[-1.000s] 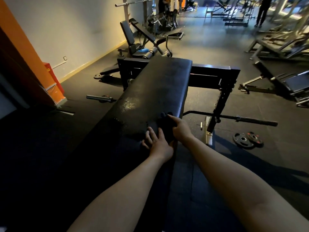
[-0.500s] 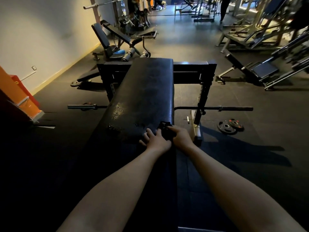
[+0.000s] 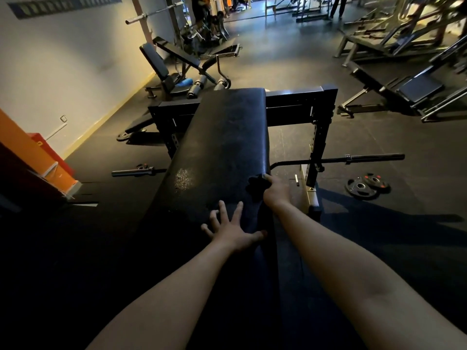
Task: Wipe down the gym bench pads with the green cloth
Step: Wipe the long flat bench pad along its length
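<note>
Hands first, in the head view. The left hand (image 3: 233, 229) lies flat on the bench pad (image 3: 227, 137), fingers straight and spread wide, holding nothing. The right hand (image 3: 276, 192) is curled round the cloth (image 3: 254, 188), a bunched wad pressed against the right edge of the bench pad, just ahead of the left hand. The light is dim and the cloth reads as nearly black, so its green cannot be made out.

A speckled shiny patch (image 3: 183, 179) sits left of centre on the bench pad, level with the cloth. It may be droplets, though I cannot tell. The long stretch beyond it runs to the far end.

The cloth looks soft, light and limp, so it will crumple in the grip and fold under itself. It is best held as it is now, wadded in the palm with the fingers over the top, so that a broad face meets the surface. The covering looks smooth and slick, and the cloth should glide with light pressure. The bench seems heavy enough not to shift under a bracing palm.

On the floor to the right lie a barbell (image 3: 374, 157) and plates (image 3: 367, 188).
</note>
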